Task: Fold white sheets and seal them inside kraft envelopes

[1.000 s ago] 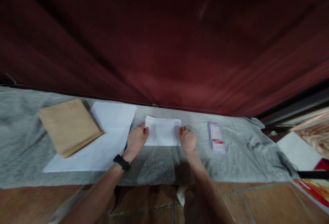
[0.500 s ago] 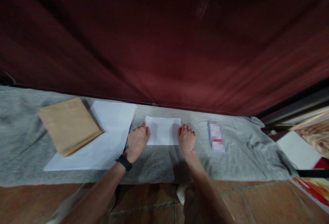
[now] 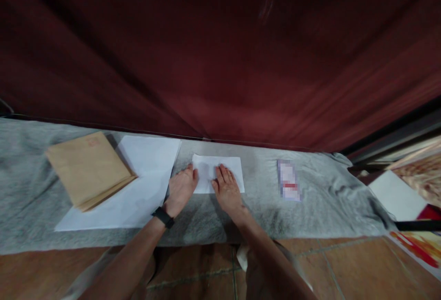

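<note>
A small white sheet of paper (image 3: 206, 178), perhaps folded, lies flat on a grey cloth in front of me. At its left edge is my left hand (image 3: 182, 189), a dark band on the wrist, with the fingers curled in and the thumb by the paper's border. My right hand (image 3: 228, 192) rests flat on the middle of the sheet, its fingers stretched out and pointing away from me. To the left, larger white sheets (image 3: 151, 162) lie spread out. Brown paper envelopes (image 3: 91, 169) are stacked partly over them, the top one with a reddish mark.
A pale, blurred-out slip (image 3: 289, 180) with a red band lies on the grey cloth (image 3: 330, 199) at right. Dark red fabric (image 3: 220, 70) rises behind the surface. White board (image 3: 398, 196) and a colourful printed item (image 3: 420, 249) are at far right, above a tiled floor (image 3: 358, 263).
My right hand has moved left from the paper's right edge onto its middle and flattened out. My left hand stays at the left edge. The view has shifted slightly.
</note>
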### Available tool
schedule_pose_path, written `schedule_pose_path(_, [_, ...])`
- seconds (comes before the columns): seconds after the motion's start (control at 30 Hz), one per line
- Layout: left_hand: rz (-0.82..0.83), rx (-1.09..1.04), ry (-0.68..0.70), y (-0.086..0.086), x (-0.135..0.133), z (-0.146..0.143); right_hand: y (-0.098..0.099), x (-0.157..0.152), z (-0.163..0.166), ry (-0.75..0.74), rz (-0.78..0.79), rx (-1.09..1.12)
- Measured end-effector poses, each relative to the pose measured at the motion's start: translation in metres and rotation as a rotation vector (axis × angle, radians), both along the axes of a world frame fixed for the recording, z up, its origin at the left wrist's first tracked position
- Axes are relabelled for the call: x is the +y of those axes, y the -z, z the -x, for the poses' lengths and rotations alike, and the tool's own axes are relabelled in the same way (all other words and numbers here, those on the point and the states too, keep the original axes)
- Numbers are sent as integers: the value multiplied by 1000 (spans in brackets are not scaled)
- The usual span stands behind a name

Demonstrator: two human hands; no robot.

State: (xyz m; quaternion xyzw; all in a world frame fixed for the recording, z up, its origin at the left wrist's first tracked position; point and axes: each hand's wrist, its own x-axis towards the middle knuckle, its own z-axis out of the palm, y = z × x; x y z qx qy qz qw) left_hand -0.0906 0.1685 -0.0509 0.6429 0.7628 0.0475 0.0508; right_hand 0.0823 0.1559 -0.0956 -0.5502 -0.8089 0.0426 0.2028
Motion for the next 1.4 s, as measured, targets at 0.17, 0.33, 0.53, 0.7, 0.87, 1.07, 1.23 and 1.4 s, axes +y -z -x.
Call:
schedule_pose_path(0.17, [10,-1,-7,-6,-1,-1,3,-2,0,24,-38,-41])
schedule_pose_path(0.33, [6,20,-28,-15,-5,-5,4,-5,0,33,-64,-54])
schedule_pose_path(0.53, [-274,11,330,1,-9,-26,7,-3,2,42,-38,-53])
schedule_pose_path(0.7, [-192,-92,369,27,-4,-43,7,-2,1,31,-25,-59])
schedule_pose_path(0.87, [-171,-64,360,32,-3,-43,5,1,-8,75,-28,-85])
schedule_pose_path(1.07, [-184,-24,336,34,-4,-35,8,11,-35,186,-34,-130])
schedule_pose_path(1.23, [-202,-6,306,36,-7,-21,9,14,-59,248,31,-167])
schedule_pose_path(1.4, [-188,1,292,34,-8,-16,-6,18,-68,312,48,-120])
